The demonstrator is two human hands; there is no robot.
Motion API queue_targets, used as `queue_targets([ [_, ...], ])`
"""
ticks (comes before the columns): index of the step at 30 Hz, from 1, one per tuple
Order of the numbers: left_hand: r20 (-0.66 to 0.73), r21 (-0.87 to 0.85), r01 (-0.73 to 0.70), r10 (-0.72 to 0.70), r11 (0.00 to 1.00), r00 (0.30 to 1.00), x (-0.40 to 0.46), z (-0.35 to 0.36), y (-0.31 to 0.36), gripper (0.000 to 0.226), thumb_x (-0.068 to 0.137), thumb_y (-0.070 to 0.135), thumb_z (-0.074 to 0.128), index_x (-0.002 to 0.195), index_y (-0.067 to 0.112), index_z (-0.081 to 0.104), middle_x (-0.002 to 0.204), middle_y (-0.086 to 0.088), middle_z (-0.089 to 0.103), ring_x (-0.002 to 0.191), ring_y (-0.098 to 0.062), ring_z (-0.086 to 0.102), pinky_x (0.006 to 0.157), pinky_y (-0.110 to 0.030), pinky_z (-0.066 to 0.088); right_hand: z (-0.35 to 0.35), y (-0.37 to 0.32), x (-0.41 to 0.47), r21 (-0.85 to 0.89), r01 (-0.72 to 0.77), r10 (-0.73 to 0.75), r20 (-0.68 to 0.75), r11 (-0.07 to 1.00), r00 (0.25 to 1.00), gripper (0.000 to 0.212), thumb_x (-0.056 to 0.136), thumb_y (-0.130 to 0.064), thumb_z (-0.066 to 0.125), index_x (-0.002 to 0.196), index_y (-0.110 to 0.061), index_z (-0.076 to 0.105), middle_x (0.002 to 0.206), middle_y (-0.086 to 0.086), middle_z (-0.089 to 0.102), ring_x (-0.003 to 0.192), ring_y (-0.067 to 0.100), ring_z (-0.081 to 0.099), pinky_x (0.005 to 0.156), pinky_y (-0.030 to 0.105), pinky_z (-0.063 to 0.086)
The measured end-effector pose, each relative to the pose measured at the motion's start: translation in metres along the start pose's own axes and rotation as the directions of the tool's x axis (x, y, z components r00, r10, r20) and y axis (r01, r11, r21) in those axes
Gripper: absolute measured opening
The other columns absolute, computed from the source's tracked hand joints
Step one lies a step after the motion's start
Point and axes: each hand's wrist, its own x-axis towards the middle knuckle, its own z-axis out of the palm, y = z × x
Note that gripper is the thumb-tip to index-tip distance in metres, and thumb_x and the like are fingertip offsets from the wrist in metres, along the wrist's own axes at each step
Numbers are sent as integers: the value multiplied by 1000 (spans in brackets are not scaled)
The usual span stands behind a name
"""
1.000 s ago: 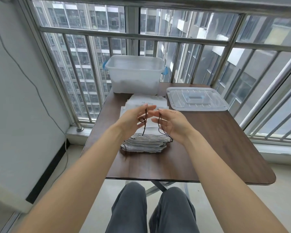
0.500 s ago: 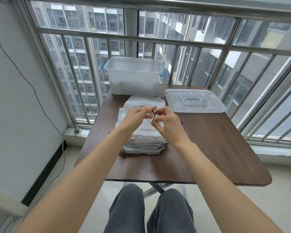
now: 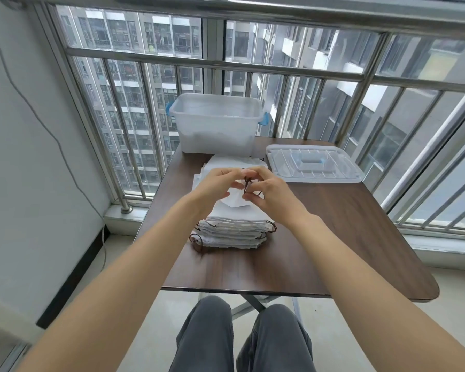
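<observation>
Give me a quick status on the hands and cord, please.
Left hand, right hand pinch brown cord. Held above bag stack. Nothing blocking.

Apartment balcony; steel railing (image 3: 253,67); neighbouring high-rises (image 3: 134,108)

No words to read
Nothing can be read from here; any print on the white bags (image 3: 234,226) is too small to tell.

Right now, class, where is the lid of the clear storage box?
In the head view the lid lies flat on the table at its far right side, just right of the open clear box.
</observation>
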Motion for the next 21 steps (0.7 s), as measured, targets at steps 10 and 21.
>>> queue_targets([
  [10,-94,947,-57,446,315,890,6,-2,-2,25,87,9,51,105,11,67,109,-6,62,99,-26,57,87,-31,36,0,4,6,-35,-87,87,7,996,996,16,88,-14,62,88,-1,72,134,10,48,109,21,57,95,28,40],
  [21,-67,658,-293,441,694,895,-1,-6,6,33,89,16,57,65,-6,59,81,-13,53,68,-19,43,64,-26,28,-1,4,6,10,-176,176,9,984,984,19,91,-14,57,98,-2,70,133,10,47,114,23,53,97,29,38],
])
